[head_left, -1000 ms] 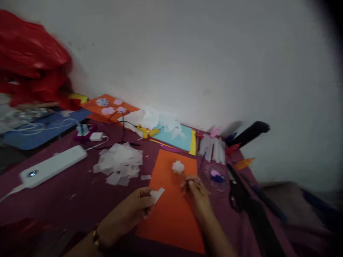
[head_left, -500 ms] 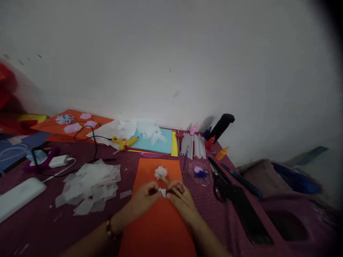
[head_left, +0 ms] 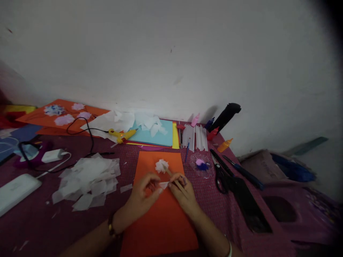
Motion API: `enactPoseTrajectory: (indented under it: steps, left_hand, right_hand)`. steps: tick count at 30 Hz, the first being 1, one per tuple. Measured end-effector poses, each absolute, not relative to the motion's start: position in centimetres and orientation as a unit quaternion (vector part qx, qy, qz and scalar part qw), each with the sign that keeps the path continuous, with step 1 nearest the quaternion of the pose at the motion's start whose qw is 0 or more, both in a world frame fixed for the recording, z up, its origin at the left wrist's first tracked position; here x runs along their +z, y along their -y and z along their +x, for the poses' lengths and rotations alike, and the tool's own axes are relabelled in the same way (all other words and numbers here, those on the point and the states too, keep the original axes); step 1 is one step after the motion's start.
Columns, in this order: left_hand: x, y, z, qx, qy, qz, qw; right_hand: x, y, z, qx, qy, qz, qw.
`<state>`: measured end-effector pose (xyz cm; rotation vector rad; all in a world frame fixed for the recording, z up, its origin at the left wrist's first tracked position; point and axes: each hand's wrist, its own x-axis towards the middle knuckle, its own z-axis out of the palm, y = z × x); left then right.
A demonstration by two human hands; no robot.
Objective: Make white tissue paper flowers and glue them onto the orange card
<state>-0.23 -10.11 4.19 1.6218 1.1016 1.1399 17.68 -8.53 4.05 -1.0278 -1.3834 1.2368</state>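
Observation:
A small piece of white tissue paper (head_left: 164, 185) is held between my hands above the orange sheet (head_left: 160, 221). My left hand (head_left: 143, 196) is curved, with thumb and fingertips at the paper's left edge. My right hand (head_left: 183, 194) pinches the paper's right end and also grips a slim wooden stick (head_left: 168, 172) slanting up to the left. The stick's tip lies over a ruffled white paper flower (head_left: 161, 165) on the sheet. Fingers partly hide both the stick and the paper.
Loose tissue squares (head_left: 88, 180) lie left, behind them a yellow glue gun (head_left: 122, 135) with a black cord. To the right are a paint dish (head_left: 202, 165), scissors (head_left: 221, 178) and an orange paint bottle (head_left: 225, 145). A white wall rises behind.
My left thumb and index finger have spread wider apart, so more of the tissue paper shows. The right hand keeps its pinch and the stick. The view has shifted slightly.

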Motion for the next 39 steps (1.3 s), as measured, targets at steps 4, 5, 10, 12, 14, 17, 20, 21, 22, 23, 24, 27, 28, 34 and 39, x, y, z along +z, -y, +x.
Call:
enactPoseTrajectory:
  steps: [4, 5, 10, 12, 14, 17, 20, 21, 22, 23, 24, 27, 28, 34, 39]
  left_hand:
    - [4.1, 10.1, 0.4, 0.453, -0.376, 0.363, 0.722]
    - [4.2, 10.1, 0.6, 0.442, -0.364, 0.330, 0.751]
    - [4.6, 10.1, 1.1, 0.383, -0.378, 0.303, 0.786]
    - [4.5, 10.2, 1.2, 0.383, -0.396, 0.313, 0.773]
    - [4.3, 10.2, 1.1, 0.388, -0.413, 0.335, 0.753]
    - [4.2, 10.3, 1.0, 0.381, -0.433, 0.376, 0.725]
    - [4.5, 10.4, 1.1, 0.366, -0.443, 0.423, 0.700]
    - [4.6, 10.4, 1.1, 0.358, -0.445, 0.440, 0.693]
    - [4.6, 10.4, 1.2, 0.350, -0.446, 0.459, 0.684]
    - [4.6, 10.5, 1.2, 0.347, -0.449, 0.478, 0.671]
    - [4.5, 10.5, 1.3, 0.349, -0.451, 0.498, 0.653]
    - [4.3, 10.4, 1.3, 0.364, -0.465, 0.552, 0.589]
    - [4.2, 10.4, 1.2, 0.363, -0.471, 0.567, 0.571]
    - [4.3, 10.5, 1.1, 0.364, -0.473, 0.587, 0.548]
    - [4.0, 10.6, 0.9, 0.399, -0.454, 0.533, 0.593]
  right_hand:
    - [3.8, 8.8, 17.9, 0.404, 0.641, -0.419, 0.500]
    - [3.7, 8.9, 17.9, 0.382, 0.660, -0.413, 0.497]
    - [3.5, 9.2, 17.8, 0.342, 0.713, -0.394, 0.469]
    - [3.6, 9.2, 17.8, 0.354, 0.710, -0.399, 0.460]
    - [3.8, 9.3, 17.7, 0.391, 0.699, -0.401, 0.444]
    - [4.1, 9.4, 17.6, 0.451, 0.673, -0.405, 0.424]
    - [4.3, 9.5, 17.3, 0.478, 0.651, -0.414, 0.420]
    - [4.4, 9.5, 17.3, 0.482, 0.645, -0.417, 0.422]
    - [4.4, 9.5, 17.2, 0.487, 0.637, -0.422, 0.424]
    - [4.4, 9.5, 17.1, 0.493, 0.627, -0.426, 0.426]
    - [4.5, 9.5, 17.1, 0.501, 0.615, -0.430, 0.430]
    - [4.5, 9.2, 17.3, 0.528, 0.584, -0.427, 0.445]
    - [4.5, 9.1, 17.4, 0.536, 0.579, -0.421, 0.447]
    - [4.6, 9.6, 17.6, 0.546, 0.586, -0.422, 0.424]
    - [4.9, 10.0, 17.4, 0.525, 0.618, -0.406, 0.421]
